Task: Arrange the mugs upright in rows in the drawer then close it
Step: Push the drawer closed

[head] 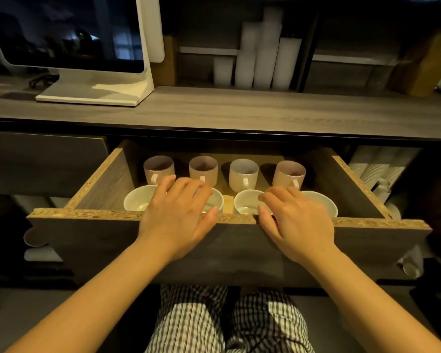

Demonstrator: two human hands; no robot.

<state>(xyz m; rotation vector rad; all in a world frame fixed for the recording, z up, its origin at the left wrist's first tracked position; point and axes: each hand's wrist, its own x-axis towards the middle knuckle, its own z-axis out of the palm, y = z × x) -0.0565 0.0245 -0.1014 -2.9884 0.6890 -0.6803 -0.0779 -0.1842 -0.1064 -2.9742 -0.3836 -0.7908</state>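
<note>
- Resting over the front panel point(112, 226) of the open drawer point(351, 179) are both hands: the left hand point(178, 212) and the right hand point(294, 217) are lying palm-down, fingers loosely spread and curling past the chipboard top edge, holding nothing.
- Standing just beyond the fingertips, inside the drawer, are the mugs: a near row of white mugs, the leftmost point(138, 200) and one beside the right thumb point(247, 202) showing best, the others partly hidden under the hands.
- Sitting farther from the hands is a back row of four, from the far-left mug point(159, 168) to the far-right mug point(289, 173), all upright with handles facing the person.
- Judging from this, the arranging is looking finished and closing is what remains.
- Running left to right across both palms is the panel's long axis; the push is needing to go straight away from the body, toward the cabinet under the countertop point(239, 110).
- Neither hand is sitting nearer; they are flanking the panel's middle, so an even two-handed push seems apt, with fingers clear of the gap.
</note>
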